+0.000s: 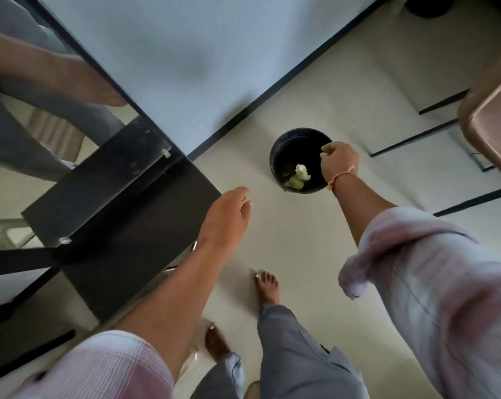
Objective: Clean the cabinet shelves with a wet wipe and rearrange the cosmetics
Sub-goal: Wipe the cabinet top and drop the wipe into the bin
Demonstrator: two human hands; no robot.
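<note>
Nearest to the camera, two pale pink sleeves frame the view, the left sleeve at the bottom edge and the right sleeve pushed up the forearm. Between them stand two bare feet, the left foot and the right foot, below grey-blue trousers on a pale floor. Further out, the left hand reaches forward with its fingers straight and together, palm down and holding nothing. It hangs just beside the corner of a black cabinet panel, and I cannot tell whether it touches it. Behind that panel a mirrored door reflects an arm and grey fabric.

Beyond the left hand, a round black bin stands on the floor near the wall. The wet wipe lies crumpled at the bottom of it as pale, yellowish wads. The right hand hangs over the bin's right rim, seen from the back, with its fingers curled under into a loose fist and nothing showing in them. An orange thread bracelet circles its wrist.

Farthest off, a black skirting strip runs along the foot of a pale blue wall, and a brown piece of furniture juts in at the right edge
</note>
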